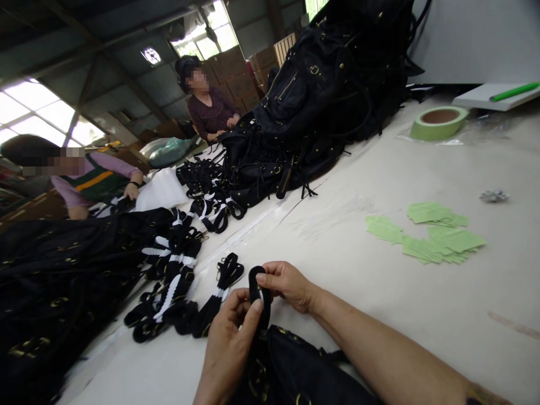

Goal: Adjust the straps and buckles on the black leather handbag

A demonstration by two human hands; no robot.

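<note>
My left hand (230, 343) and my right hand (287, 284) both pinch a folded black strap (256, 292) held upright between them. The strap rises from a black bag (291, 371) with brass fittings that lies under my forearms at the near edge of the table. Just left of my hands lies a row of bundled black straps (177, 281) banded with white paper.
A tall heap of black bags (320, 84) fills the far middle. Another dark pile (54, 292) lies at the left. Green paper tags (434, 233) are spread at the right, with a green tape roll (439, 122) beyond. Two other people work at the far left.
</note>
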